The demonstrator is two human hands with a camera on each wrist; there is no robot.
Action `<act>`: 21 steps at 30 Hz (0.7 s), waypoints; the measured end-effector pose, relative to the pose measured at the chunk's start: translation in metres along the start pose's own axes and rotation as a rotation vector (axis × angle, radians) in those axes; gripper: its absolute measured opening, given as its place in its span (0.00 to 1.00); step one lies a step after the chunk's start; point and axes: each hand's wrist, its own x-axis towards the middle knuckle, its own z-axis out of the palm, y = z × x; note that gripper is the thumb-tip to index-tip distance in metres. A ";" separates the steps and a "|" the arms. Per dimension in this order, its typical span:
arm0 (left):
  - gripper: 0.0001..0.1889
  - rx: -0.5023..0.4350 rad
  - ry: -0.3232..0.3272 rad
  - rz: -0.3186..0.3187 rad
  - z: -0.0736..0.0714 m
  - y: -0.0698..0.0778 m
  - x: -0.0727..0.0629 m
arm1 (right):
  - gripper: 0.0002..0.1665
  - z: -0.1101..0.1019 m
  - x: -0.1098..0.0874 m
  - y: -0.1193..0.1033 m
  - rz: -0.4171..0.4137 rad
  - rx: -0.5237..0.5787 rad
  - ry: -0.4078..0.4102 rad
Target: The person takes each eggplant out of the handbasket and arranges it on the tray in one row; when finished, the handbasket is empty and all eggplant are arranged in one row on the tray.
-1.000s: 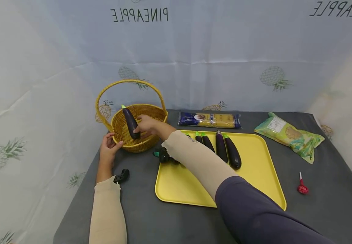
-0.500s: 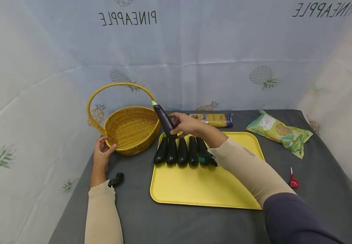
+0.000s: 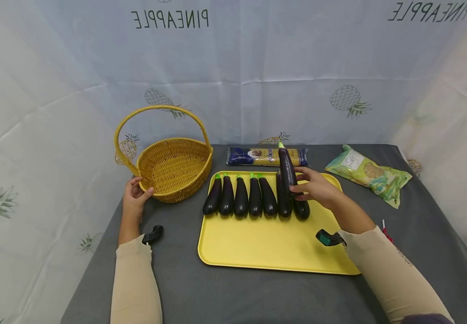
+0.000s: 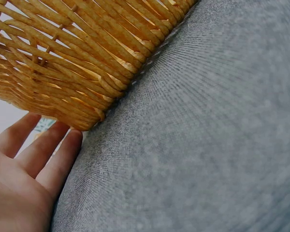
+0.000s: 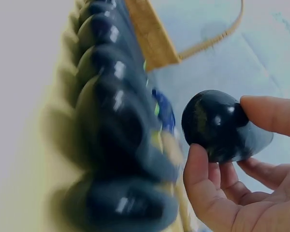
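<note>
My left hand (image 3: 134, 202) rests at the near left side of a yellow wicker basket (image 3: 177, 193), its extended fingers touching the outer wall. In the left wrist view straight fingers (image 4: 41, 162) meet the woven basket wall (image 4: 87, 63); the thumb is not clearly seen there. My right hand (image 3: 318, 189) grips a dark purple eggplant (image 3: 286, 164) with a green stem, tilted upright above the right end of an eggplant row (image 3: 240, 200). In the right wrist view the thumb and fingers pinch the eggplant's rounded lower end (image 5: 215, 125). The row lies on a yellow tray (image 3: 258, 247).
Behind the tray lies a blue and yellow pasta packet (image 3: 249, 156), partly covered by the held eggplant. A green snack bag (image 3: 369, 173) is at the back right. A red lollipop (image 3: 386, 231) is mostly hidden behind the right forearm. Patterned cloth (image 3: 237, 108) hangs behind.
My right hand has carried the eggplant out of the basket and rightward over the tray's eggplants. The left hand has stayed by the basket. The head view has shifted slightly.
</note>
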 end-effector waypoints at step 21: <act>0.24 0.002 0.020 0.004 -0.003 0.005 0.001 | 0.48 -0.035 -0.048 0.068 0.105 -0.100 0.107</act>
